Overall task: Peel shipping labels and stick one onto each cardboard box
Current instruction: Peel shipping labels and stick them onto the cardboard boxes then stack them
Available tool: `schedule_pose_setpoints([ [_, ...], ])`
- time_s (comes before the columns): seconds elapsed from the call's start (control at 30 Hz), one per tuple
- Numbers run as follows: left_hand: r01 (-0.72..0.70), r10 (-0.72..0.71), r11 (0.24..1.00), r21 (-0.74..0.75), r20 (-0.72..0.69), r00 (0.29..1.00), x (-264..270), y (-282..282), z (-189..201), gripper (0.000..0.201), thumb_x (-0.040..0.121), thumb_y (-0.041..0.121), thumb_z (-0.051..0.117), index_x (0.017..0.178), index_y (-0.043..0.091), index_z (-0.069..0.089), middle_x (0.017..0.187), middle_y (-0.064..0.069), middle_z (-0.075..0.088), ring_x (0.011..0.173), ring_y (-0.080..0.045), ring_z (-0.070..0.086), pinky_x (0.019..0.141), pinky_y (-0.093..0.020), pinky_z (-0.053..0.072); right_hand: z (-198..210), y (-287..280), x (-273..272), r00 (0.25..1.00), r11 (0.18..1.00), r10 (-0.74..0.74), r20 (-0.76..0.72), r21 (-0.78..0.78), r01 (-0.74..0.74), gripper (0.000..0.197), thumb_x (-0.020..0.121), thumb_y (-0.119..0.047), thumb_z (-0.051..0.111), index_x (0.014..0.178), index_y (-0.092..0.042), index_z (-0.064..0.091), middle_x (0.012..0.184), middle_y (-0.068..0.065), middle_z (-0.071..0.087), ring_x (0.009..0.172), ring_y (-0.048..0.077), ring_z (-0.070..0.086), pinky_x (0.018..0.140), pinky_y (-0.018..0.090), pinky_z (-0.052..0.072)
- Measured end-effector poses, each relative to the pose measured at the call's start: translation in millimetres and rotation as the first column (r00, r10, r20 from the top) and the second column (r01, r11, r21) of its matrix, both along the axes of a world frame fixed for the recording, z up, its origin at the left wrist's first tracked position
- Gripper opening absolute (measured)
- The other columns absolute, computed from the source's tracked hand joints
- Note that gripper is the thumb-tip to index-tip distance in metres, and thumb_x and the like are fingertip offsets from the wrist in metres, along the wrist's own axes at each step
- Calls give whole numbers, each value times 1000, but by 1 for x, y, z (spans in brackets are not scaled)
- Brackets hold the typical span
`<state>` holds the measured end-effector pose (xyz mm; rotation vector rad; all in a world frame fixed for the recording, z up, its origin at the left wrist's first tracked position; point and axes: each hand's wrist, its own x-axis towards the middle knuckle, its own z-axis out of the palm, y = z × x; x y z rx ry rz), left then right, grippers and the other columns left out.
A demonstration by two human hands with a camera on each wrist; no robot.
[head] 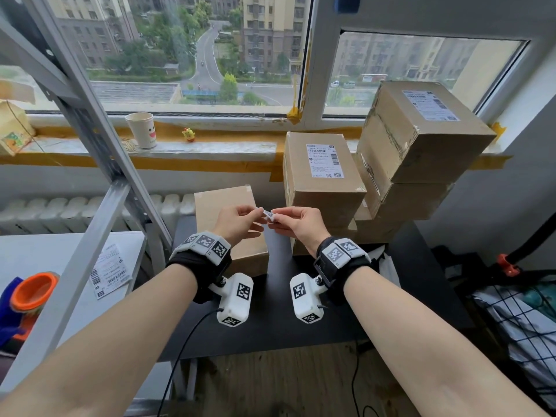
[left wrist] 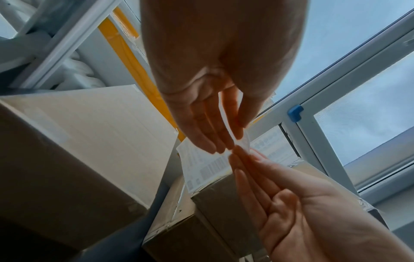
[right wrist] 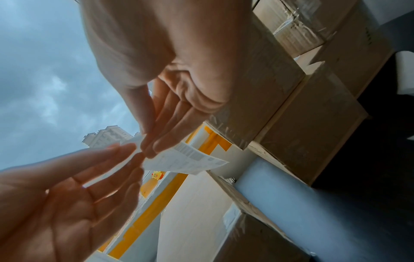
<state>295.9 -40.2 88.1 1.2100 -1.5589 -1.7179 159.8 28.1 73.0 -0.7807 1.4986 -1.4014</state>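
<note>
Evidently both hands — left hand (head: 237, 222) and right hand (head: 296, 224) — pinch one shipping label (left wrist: 202, 166) by its corner above the unlabelled box (head: 228, 224); thin, floppy, probably sticky — best held by edges.

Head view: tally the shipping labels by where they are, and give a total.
Stuck on boxes: 2, the middle box label and the top stacked box label
Held label, pinched between left hand and right hand: 1
Loose label on the grey shelf: 1
Total: 4
</note>
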Motion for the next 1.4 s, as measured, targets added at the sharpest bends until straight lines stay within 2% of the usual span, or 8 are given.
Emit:
schedule_pose_setpoints([
  [0.1,-25,25,1000,-16,-2,1000,-1,-2,1,23,94,10,50,74,6,60,72,-8,62,51,-8,61,54,-17,53,0,-3,4,996,999,33,-81,-2,-33,24,87,-1,63,107,11,65,77,8,67,58,5,65,61,15,56],
  [0.27,-41,40,999,-21,-4,999,-1,-5,5,26,94,8,49,69,8,58,70,-9,62,53,-11,63,55,-18,53,4,-7,7,967,997,69,-244,-6,-73,24,83,-9,69,104,4,70,96,14,70,84,11,62,72,18,53],
  [0.43,-49,49,999,6,-37,998,-2,-6,4,20,91,9,55,73,5,62,55,-2,67,50,-8,65,54,-17,54,3,-11,8,973,995,73,-219,-47,-86,25,82,-5,69,104,8,68,86,8,69,67,2,64,69,12,54],
  [0.57,-9,8,999,-43,-43,999,0,-3,3,4,85,2,63,82,4,66,60,-1,68,52,-5,66,55,-14,53,3,-13,3,977,997,51,-208,-52,-63,23,83,-5,69,102,8,69,83,8,68,67,6,64,67,12,54],
  [0.8,11,-12,993,-114,-7,1000,-2,-1,0,16,87,4,62,99,-6,65,75,-9,66,52,-1,66,58,-11,53,1,-13,1,983,996,59,-171,-58,-70,21,84,-4,67,101,8,68,76,5,66,66,8,63,66,14,55],
  [0.93,18,-13,991,-130,34,999,-3,-3,-6,19,88,5,61,101,-8,64,73,-8,65,51,0,65,59,-12,52,0,-10,1,982,994,86,-165,-47,-95,22,86,-5,66,103,8,68,80,6,67,70,11,63,68,14,55],
  [1.1,67,-50,979,-193,91,995,-3,-4,-12,18,88,5,60,99,-8,66,64,-2,66,51,0,64,57,-12,52,-2,-7,1,975,992,116,-188,-27,-123,24,85,-6,67,104,8,67,94,20,67,76,16,63,71,16,55],
  [1.4,114,-75,953,-279,148,986,-7,0,-14,13,89,7,59,92,-2,69,69,-4,66,50,2,63,55,-10,50,-4,-6,0,971,993,114,-212,10,-114,21,91,-7,59,103,9,66,82,10,64,68,11,63,63,14,54],
])
